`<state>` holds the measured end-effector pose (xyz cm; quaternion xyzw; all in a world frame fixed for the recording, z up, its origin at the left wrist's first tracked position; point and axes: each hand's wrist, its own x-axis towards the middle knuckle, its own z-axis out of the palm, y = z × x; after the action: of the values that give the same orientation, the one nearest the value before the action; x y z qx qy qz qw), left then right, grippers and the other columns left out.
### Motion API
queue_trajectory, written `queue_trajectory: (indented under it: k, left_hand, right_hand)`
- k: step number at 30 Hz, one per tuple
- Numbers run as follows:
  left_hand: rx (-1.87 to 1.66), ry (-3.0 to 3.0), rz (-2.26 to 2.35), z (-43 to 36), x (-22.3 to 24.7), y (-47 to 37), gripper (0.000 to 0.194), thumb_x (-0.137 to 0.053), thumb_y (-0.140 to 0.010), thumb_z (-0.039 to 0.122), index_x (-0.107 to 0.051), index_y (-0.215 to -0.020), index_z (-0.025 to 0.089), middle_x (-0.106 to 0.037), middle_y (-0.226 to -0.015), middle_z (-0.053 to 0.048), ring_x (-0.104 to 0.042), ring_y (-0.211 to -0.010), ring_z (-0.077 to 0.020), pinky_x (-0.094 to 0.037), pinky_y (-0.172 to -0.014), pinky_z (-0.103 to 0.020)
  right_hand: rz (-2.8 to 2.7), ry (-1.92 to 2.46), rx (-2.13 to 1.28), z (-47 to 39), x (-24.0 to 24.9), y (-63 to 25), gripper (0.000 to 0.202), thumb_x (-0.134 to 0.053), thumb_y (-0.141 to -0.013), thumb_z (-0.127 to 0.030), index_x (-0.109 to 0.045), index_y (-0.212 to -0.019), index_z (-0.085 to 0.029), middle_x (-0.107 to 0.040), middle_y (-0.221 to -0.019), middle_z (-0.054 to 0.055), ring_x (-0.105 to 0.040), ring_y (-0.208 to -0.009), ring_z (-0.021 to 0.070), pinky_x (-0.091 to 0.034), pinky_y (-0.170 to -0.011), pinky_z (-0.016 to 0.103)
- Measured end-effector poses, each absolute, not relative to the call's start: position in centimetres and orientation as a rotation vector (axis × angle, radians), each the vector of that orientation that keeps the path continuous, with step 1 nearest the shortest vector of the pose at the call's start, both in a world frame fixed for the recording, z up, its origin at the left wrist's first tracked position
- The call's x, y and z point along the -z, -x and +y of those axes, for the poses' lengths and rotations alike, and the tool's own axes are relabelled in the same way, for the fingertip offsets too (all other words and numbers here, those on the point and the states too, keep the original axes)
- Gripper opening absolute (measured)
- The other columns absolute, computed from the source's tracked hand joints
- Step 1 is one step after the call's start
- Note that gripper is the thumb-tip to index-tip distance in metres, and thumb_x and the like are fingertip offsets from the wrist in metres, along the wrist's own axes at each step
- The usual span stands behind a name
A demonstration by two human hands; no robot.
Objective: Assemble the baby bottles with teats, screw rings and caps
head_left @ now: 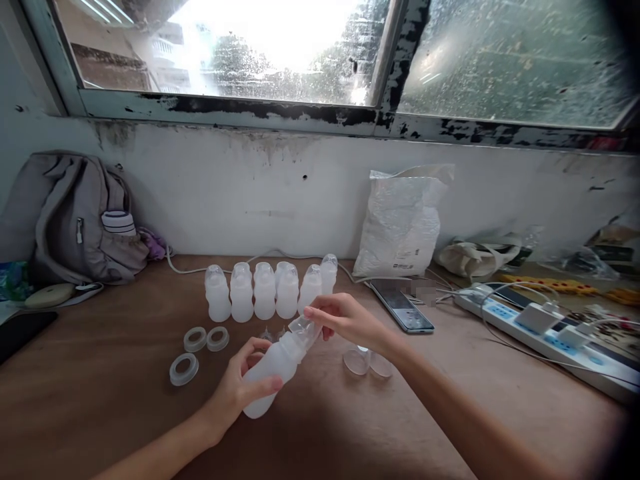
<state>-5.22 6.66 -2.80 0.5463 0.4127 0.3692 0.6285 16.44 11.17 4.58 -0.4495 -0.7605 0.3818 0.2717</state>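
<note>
In my left hand (245, 380) is a frosted white baby bottle (274, 370), tilted with its top up and to the right. The fingers of my right hand (340, 319) pinch a clear piece (301, 327) at the bottle's top; its exact shape is partly hidden by the fingers. Behind my hands several similar bottles (243, 293) stand upright in a row with clear tops. Three translucent rings (183, 370) lie left of my left hand. Small clear teats (267, 335) sit partly hidden behind the held bottle. Clear round caps (356, 362) lie below my right wrist.
A phone (403, 307) and a white power strip (550, 330) with cables lie on the right. A white plastic bag (400, 223) leans on the wall. At the left stands a grey backpack (75, 213), with a dark flat object (25, 333) on the brown table (125, 413).
</note>
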Motion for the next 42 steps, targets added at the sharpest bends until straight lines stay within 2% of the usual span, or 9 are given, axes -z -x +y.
queue_trajectory:
  k: [11,19,24,30,33,37,39,42]
  left_hand:
    - [-0.873,-1.274,0.999,6.0,2.5,4.9,0.042,-0.068,-0.062,0.034,-0.046,-0.094,0.02,-0.055,-0.08,0.0,-0.049,-0.073,-0.0139,-0.039,-0.061,-0.021]
    - [-0.922,-1.261,0.986,6.2,2.7,4.6,0.039,-0.071,-0.058,0.033,-0.051,-0.088,0.018,-0.058,-0.074,0.001,-0.051,-0.069,-0.0133,-0.039,-0.059,-0.021]
    - [-0.894,-1.237,0.953,6.1,2.4,4.5,0.037,-0.073,-0.054,0.028,-0.06,-0.086,0.015,-0.06,-0.069,0.0,-0.052,-0.063,-0.0138,-0.039,-0.055,-0.022]
    - [-0.906,-1.188,0.926,6.2,2.2,5.0,0.04,-0.072,-0.056,0.027,-0.066,-0.095,0.018,-0.063,-0.084,-0.003,-0.054,-0.08,-0.0197,-0.041,-0.067,-0.025]
    - [-0.941,-1.222,0.925,6.3,2.4,5.3,0.038,-0.071,-0.057,0.028,-0.068,-0.094,0.019,-0.06,-0.088,-0.004,-0.053,-0.082,-0.0204,-0.041,-0.068,-0.025]
    - [-0.952,-1.281,0.944,6.4,2.8,5.4,0.035,-0.072,-0.055,0.03,-0.07,-0.088,0.018,-0.053,-0.081,-0.003,-0.051,-0.077,-0.0186,-0.04,-0.064,-0.025]
    - [-0.916,-1.31,0.968,6.4,2.9,5.4,0.035,-0.073,-0.054,0.03,-0.071,-0.087,0.018,-0.049,-0.076,-0.001,-0.05,-0.072,-0.0165,-0.038,-0.061,-0.024]
    - [-0.855,-1.36,0.989,6.2,2.7,5.3,0.037,-0.075,-0.052,0.031,-0.071,-0.086,0.019,-0.045,-0.075,0.0,-0.048,-0.07,-0.0154,-0.037,-0.059,-0.024]
  right_hand:
    - [-2.099,1.228,-0.869,11.0,-3.5,-15.8,0.035,-0.052,-0.078,-0.046,-0.058,-0.063,-0.016,-0.054,-0.049,0.0,-0.056,-0.043,0.0132,-0.037,-0.039,0.021]
    - [-2.135,1.251,-0.803,10.8,-3.7,-15.5,0.041,-0.047,-0.08,-0.05,-0.054,-0.059,-0.016,-0.049,-0.05,-0.001,-0.046,-0.043,0.0099,-0.031,-0.039,0.021]
    - [-2.079,1.212,-0.931,10.2,-4.0,-14.8,0.048,-0.035,-0.085,-0.051,-0.06,-0.064,-0.016,-0.053,-0.06,0.001,-0.044,-0.052,0.0106,-0.033,-0.047,0.023]
    - [-1.975,1.162,-1.282,9.8,-3.1,-13.7,0.049,-0.035,-0.085,-0.051,-0.064,-0.066,-0.016,-0.058,-0.069,0.003,-0.051,-0.068,0.015,-0.038,-0.064,0.026]
    - [-1.777,1.148,-1.403,9.7,-2.3,-13.3,0.044,-0.041,-0.082,-0.051,-0.061,-0.064,-0.016,-0.057,-0.07,0.002,-0.051,-0.069,0.0146,-0.039,-0.062,0.024]
    - [-1.556,1.129,-1.645,9.2,-1.1,-12.9,0.038,-0.046,-0.078,-0.051,-0.056,-0.067,-0.016,-0.052,-0.067,0.001,-0.05,-0.057,0.0136,-0.039,-0.048,0.022]
    - [-1.524,1.141,-1.643,8.8,-0.3,-12.9,0.034,-0.049,-0.077,-0.047,-0.054,-0.065,-0.016,-0.05,-0.067,0.0,-0.049,-0.057,0.0131,-0.038,-0.048,0.022]
    - [-1.494,1.183,-1.43,7.7,1.2,-13.3,0.032,-0.049,-0.079,-0.042,-0.055,-0.062,-0.015,-0.05,-0.071,0.001,-0.048,-0.069,0.0143,-0.038,-0.059,0.022]
